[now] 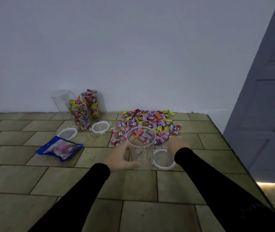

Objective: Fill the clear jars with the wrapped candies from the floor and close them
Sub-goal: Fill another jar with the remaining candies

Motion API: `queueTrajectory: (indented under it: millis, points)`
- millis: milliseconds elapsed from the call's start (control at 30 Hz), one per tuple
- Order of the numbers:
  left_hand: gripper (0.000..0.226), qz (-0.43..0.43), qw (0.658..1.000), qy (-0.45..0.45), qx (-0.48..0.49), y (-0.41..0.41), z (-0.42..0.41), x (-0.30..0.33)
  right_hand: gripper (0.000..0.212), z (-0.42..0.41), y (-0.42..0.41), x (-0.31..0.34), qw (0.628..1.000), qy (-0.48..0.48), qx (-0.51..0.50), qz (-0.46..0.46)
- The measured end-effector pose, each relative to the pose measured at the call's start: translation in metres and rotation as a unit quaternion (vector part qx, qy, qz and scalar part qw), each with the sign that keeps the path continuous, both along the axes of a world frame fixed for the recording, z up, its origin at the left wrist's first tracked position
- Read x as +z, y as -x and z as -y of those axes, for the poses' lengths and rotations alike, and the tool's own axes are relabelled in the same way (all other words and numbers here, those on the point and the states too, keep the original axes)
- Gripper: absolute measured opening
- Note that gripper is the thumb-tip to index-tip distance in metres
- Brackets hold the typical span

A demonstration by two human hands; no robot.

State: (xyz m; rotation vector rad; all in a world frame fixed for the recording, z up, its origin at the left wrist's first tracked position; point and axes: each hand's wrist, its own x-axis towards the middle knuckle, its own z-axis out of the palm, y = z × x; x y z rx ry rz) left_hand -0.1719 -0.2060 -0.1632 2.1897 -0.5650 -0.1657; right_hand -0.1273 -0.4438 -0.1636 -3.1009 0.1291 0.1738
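Gripping the empty clear jar (141, 148) from its left side, your left hand (121, 156) has the thumb curled along the near wall and the fingers wrapped round the far side, seen through the plastic. The jar stands upright on the tiled floor (32, 181) just in front of you, with its mouth open.

Your right hand (178, 144) reaches down at the near edge of the candy pile (148, 126), back of the hand toward the camera. The fingers are hidden behind it, so you cannot tell how far they are curled or whether they have hold of a candy. Both of your arms are in black sleeves.

A white lid ring (164, 159) lies flat on the floor just beside the jar, between it and your right forearm.

The wrapped candies spread out beyond the jar, reaching back to the wall (133, 47). Left of the pile lies a second lid (100, 126), and farther left a third lid (67, 133). Behind those stand two filled jars, the nearer one (79, 114) and the farther one (91, 104), both uncapped and heaped over the rim. An empty jar (61, 101) stands behind them against the wall.

A blue candy bag (60, 149) lies on the tiles to your left. A grey door (267, 97) stands on your right.
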Motion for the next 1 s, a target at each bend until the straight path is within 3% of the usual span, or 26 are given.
queueTrajectory:
  millis: [167, 300, 500, 533, 600, 733, 900, 1000]
  points:
    - [0.074, 0.035, 0.994, -0.106, -0.009, -0.011, -0.016, 0.006, 0.032, -0.004, -0.014, 0.015, 0.999, -0.026, 0.03, 0.023]
    - [0.044, 0.109, 0.979, -0.141, 0.094, -0.029, -0.011, -0.018, 0.028, -0.009, -0.023, 0.015, 0.991, -0.074, 0.104, 0.049]
    - [0.114, 0.031, 0.94, -0.29, 0.177, -0.05, 0.013, -0.042, 0.054, -0.019, -0.032, -0.016, 0.981, -0.068, 0.172, 0.064]
    - [0.12, 0.031, 0.934, -0.31, 0.176, -0.054, 0.016, -0.044, 0.057, -0.021, -0.035, -0.02, 0.98, -0.064, 0.173, 0.069]
    - [0.107, 0.042, 0.921, -0.348, 0.167, -0.062, 0.017, -0.049, 0.06, -0.024, -0.04, -0.028, 0.981, -0.048, 0.174, 0.075]
    - [0.098, 0.05, 0.93, -0.329, 0.156, -0.084, 0.017, -0.058, 0.055, -0.025, -0.054, -0.038, 0.983, -0.008, 0.171, 0.067]
    - [0.065, 0.038, 0.941, -0.297, 0.155, -0.112, 0.024, -0.05, 0.054, -0.031, -0.081, -0.039, 0.987, 0.021, 0.156, 0.021]
    - [0.065, 0.007, 0.951, -0.28, 0.129, -0.131, 0.025, -0.045, 0.055, -0.035, -0.098, -0.041, 0.99, -0.004, 0.142, 0.005]
